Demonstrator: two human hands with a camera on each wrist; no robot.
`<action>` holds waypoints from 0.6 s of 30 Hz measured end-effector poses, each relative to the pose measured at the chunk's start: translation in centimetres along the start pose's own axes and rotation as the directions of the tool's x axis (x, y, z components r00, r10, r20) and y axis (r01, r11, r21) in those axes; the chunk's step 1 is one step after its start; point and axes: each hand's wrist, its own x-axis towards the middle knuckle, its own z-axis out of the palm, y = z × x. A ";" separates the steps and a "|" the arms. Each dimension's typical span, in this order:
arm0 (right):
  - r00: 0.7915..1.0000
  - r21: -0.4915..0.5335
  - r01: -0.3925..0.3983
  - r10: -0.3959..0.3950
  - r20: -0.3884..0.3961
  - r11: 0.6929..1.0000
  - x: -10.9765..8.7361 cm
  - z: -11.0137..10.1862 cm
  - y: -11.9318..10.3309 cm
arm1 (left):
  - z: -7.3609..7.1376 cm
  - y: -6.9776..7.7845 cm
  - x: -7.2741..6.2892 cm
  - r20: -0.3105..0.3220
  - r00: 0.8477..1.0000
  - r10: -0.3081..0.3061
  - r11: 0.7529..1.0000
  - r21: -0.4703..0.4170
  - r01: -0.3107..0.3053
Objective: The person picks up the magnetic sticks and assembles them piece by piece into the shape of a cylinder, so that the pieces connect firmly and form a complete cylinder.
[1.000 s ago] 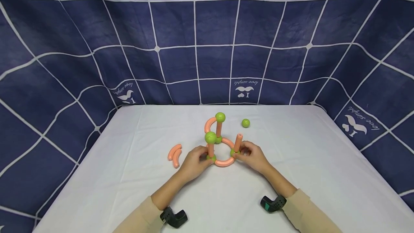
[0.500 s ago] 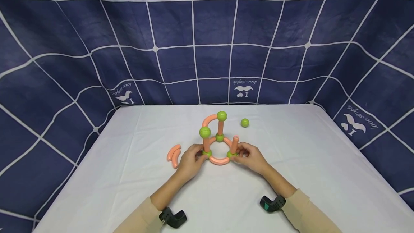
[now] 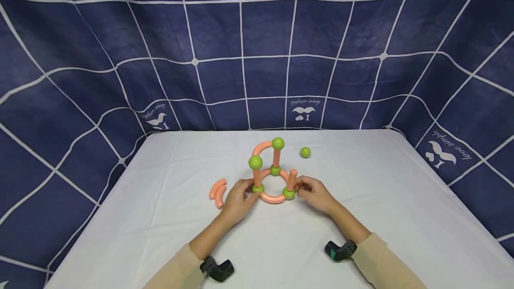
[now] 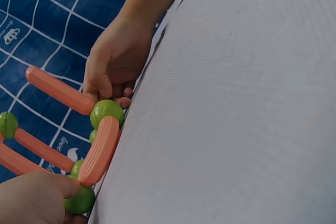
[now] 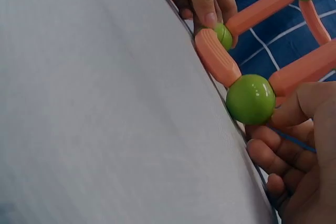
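Observation:
A ball-and-rod building toy stands on the white cloth: a ring of curved orange rods (image 3: 273, 199) joined by green balls, with upright rods on it. Two uprights carry top balls (image 3: 255, 162), linked by an orange arc (image 3: 262, 147). Thumb and fingers of my left hand (image 3: 238, 201) pinch the ring's left green ball (image 4: 81, 200). On the other side, my right hand (image 3: 316, 195) has bent fingers right at the outer side of the right green ball (image 5: 251, 99), whose front shows uncovered. The straight rod (image 3: 292, 179) on that ball has a bare top.
Two loose curved rods (image 3: 219, 196) lie left of my left hand. A loose green ball (image 3: 305, 152) sits behind the toy to the right. A blue checked curtain (image 3: 265, 79) hangs at the table's back and sides.
The toy has shifted and turned slightly, its front left upright moving left and back. The top arc now meets both top balls. My right thumb has drawn back from the right ball's front.

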 end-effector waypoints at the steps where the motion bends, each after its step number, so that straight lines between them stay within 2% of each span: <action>1: 1.000 0.000 -0.014 0.014 -0.006 1.000 0.1 -0.2 0.0 | 0.0 0.0 0.0 0.000 1.000 0.000 1.000 -0.003 0.000; 7: 0.996 -0.008 -0.058 0.058 -0.070 0.998 1.0 -2.9 -1.0 | 0.2 -0.1 0.1 0.013 1.000 -0.007 1.000 -0.012 0.007; 10: 0.989 -0.034 -0.085 0.080 -0.122 0.996 2.0 -4.4 -0.3 | 0.3 -0.1 0.0 0.016 1.000 -0.005 1.000 -0.008 0.005; 12: 0.983 -0.050 -0.107 0.097 -0.158 0.993 2.8 -5.2 1.0 | 0.2 -0.1 0.0 0.016 1.000 -0.004 1.000 -0.007 0.004; 18: 0.947 -0.052 -0.194 0.173 -0.270 0.980 5.0 -6.4 2.9 | 0.1 -0.2 -0.1 0.016 1.000 -0.012 1.000 -0.013 0.012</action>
